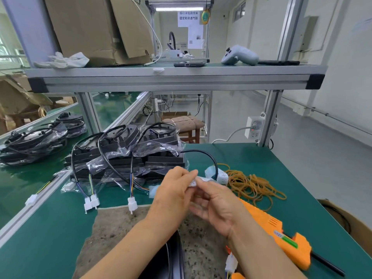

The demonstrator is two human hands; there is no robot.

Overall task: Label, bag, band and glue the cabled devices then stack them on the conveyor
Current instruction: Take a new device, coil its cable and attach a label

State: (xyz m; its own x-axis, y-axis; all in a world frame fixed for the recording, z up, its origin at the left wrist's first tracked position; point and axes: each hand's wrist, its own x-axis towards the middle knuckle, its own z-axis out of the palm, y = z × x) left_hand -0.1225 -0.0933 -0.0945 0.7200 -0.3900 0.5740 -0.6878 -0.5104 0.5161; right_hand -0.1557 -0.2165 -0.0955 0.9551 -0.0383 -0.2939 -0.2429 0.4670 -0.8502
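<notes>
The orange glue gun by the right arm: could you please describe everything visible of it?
The glue gun is orange plastic with vent slots, a green-and-blue sticker and something black leaving its near end. It lies flat on the green table, partly hidden under the right arm; whether they touch is unclear.

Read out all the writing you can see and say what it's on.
"固定粘贴透气贴", roughly: lower line of the paper sign at the back; upper line too blurred.
The sheet below it: too small.
Sticker on the glue gun: too blurred.
Held white strip: nothing legible.
</notes>
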